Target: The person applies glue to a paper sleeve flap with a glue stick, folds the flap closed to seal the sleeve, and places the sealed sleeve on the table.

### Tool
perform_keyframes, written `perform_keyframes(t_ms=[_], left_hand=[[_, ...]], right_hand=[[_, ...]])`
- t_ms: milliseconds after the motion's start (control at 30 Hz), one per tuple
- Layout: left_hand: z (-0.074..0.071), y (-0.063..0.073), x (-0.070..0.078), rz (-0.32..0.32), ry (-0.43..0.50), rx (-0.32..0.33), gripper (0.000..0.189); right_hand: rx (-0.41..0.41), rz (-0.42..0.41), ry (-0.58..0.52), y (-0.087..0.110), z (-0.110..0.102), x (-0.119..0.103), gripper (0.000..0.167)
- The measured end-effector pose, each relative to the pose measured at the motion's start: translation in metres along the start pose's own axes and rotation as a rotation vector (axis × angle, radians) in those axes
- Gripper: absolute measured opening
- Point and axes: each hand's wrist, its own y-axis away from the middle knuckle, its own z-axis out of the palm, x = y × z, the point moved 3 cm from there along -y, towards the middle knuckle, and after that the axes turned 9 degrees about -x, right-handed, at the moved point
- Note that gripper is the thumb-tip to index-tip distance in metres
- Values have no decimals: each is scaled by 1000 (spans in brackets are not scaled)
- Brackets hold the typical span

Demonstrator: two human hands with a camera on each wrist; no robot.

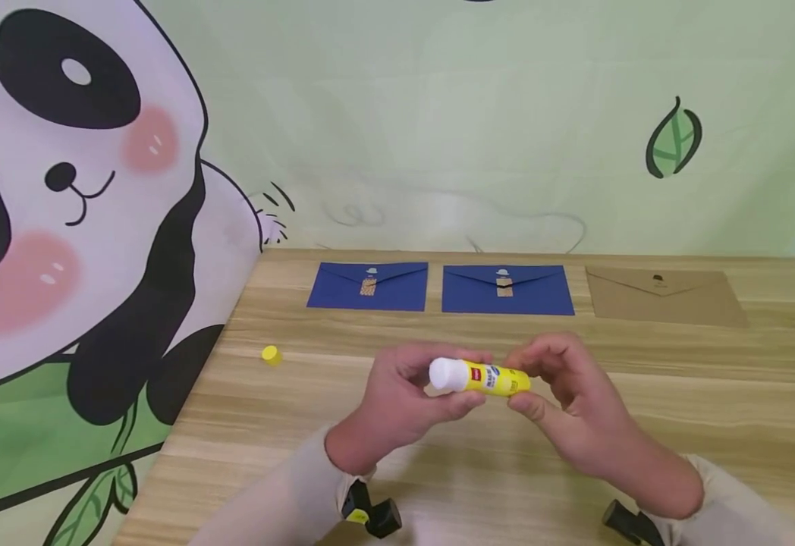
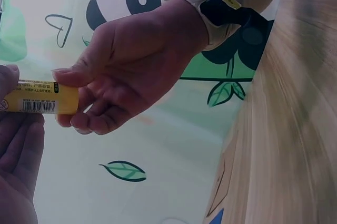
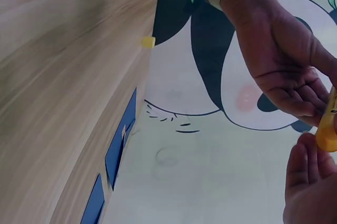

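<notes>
Both hands hold a glue stick (image 1: 485, 378) above the middle of the table, its uncapped white end towards the left. My left hand (image 1: 394, 390) grips the barrel between thumb and fingers. At the yellow end, the thumb and fingertips of my right hand (image 1: 585, 425) pinch the base. In the left wrist view the right hand (image 2: 142, 60) is seen on that end of the glue stick (image 2: 45, 97), whose barcode shows. The right wrist view cuts off most of the glue stick (image 3: 327, 134). Left of the hands, a yellow cap (image 1: 271, 355) lies on the table.
Along the back of the wooden table (image 1: 247, 409) lie a blue envelope (image 1: 397, 296), a second blue envelope (image 1: 469, 296) and a brown envelope (image 1: 691, 299), flaps folded down. Behind them hangs a pale green backdrop (image 1: 438, 114) with a printed panda.
</notes>
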Motion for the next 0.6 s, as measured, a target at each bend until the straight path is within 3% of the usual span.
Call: perform_keyframes(t_ms=[167,367,600], left_hand=[[2,0,-2,10,16,-11,30],[5,2,-4,-29,28,-26,30],[7,3,-6,-26,13,-39,29]], right_hand=[[-37,38,0,4,2,4,27],[-69,134,-15,5,6,6,9],[-87,290,-141,3,9,7,22]])
